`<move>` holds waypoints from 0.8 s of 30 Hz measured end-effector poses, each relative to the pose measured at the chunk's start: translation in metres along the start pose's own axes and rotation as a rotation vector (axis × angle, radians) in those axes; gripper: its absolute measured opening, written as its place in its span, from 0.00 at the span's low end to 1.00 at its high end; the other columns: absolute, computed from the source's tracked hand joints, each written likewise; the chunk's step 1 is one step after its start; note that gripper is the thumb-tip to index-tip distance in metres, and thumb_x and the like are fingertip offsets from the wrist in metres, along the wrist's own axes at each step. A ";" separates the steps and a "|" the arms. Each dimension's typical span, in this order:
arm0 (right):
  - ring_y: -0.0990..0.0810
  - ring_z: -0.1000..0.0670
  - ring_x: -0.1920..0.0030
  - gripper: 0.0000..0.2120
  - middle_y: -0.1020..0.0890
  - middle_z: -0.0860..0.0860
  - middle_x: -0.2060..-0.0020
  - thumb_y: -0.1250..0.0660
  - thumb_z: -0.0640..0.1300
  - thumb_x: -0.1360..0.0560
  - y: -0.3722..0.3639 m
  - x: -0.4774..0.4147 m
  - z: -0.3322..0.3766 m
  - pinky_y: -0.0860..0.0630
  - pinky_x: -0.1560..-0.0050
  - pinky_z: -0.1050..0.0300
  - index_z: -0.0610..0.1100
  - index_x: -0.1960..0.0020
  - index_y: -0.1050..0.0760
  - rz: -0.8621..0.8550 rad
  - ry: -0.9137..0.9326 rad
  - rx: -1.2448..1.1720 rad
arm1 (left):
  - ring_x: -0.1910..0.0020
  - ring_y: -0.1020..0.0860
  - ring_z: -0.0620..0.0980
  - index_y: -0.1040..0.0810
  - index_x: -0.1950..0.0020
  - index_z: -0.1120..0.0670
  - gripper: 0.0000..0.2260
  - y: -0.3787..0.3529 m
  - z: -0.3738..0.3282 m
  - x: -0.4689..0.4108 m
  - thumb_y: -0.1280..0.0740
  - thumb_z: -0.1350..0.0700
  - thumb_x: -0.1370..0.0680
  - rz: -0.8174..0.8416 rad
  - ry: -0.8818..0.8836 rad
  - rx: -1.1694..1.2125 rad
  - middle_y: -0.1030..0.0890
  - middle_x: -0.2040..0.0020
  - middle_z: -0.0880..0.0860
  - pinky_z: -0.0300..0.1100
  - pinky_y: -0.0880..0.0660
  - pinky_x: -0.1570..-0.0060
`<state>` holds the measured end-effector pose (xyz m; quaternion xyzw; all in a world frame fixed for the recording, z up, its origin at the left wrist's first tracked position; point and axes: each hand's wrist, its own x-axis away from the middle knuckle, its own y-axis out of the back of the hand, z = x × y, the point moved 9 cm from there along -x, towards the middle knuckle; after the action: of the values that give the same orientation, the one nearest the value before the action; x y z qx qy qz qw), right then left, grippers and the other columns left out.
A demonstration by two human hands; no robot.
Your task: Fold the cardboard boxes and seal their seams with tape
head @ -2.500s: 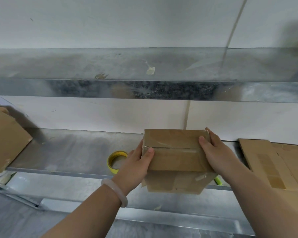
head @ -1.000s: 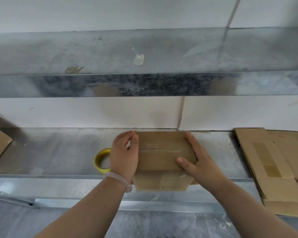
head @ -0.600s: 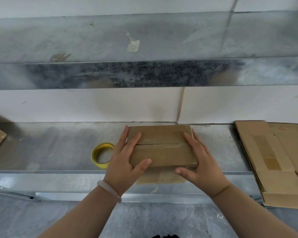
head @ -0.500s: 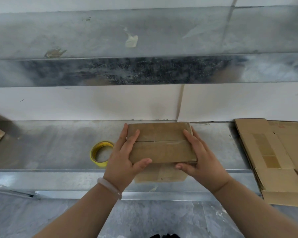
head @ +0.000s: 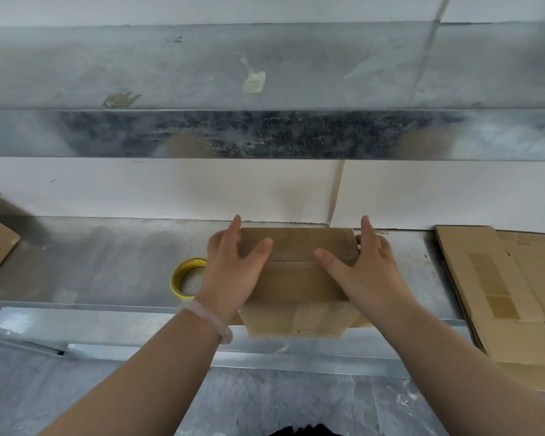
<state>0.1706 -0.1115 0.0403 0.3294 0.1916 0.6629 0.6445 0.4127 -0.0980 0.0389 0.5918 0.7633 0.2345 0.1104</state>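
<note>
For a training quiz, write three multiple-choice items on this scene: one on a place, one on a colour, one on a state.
1. The tape roll lies: A left of the box; B on top of it; C right of it.
2. The tape roll is: A red; B yellow; C blue.
3. The box's top flaps are: A standing open; B folded shut; C torn off.
Answers: A, the roll lies on the shelf beside the left hand; B, its rim is yellow; B, the flaps meet flat along a middle seam.
</note>
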 end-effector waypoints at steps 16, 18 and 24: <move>0.30 0.46 0.30 0.46 0.33 0.49 0.26 0.32 0.65 0.28 -0.013 -0.016 -0.008 0.33 0.42 0.56 0.52 0.20 0.54 0.021 -0.103 -0.149 | 0.32 0.31 0.51 0.56 0.22 0.40 0.43 -0.013 0.003 -0.003 0.30 0.41 0.27 0.088 0.073 -0.001 0.34 0.26 0.49 0.47 0.31 0.34; 0.31 0.45 0.29 0.44 0.33 0.48 0.26 0.34 0.63 0.26 -0.016 -0.018 -0.009 0.33 0.43 0.57 0.51 0.20 0.54 0.027 -0.095 -0.086 | 0.32 0.30 0.52 0.57 0.22 0.43 0.42 -0.014 0.006 -0.002 0.31 0.42 0.25 0.098 0.096 -0.034 0.34 0.26 0.50 0.46 0.30 0.36; 0.30 0.45 0.30 0.40 0.32 0.49 0.27 0.36 0.61 0.24 -0.015 -0.015 -0.013 0.34 0.38 0.57 0.51 0.20 0.52 0.074 -0.128 -0.202 | 0.38 0.29 0.48 0.55 0.21 0.44 0.39 -0.015 0.009 -0.003 0.33 0.43 0.24 0.136 0.141 0.075 0.33 0.30 0.46 0.42 0.29 0.42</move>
<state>0.1714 -0.1224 0.0180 0.3114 0.0701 0.6796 0.6605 0.4045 -0.1014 0.0235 0.6281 0.7355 0.2536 0.0180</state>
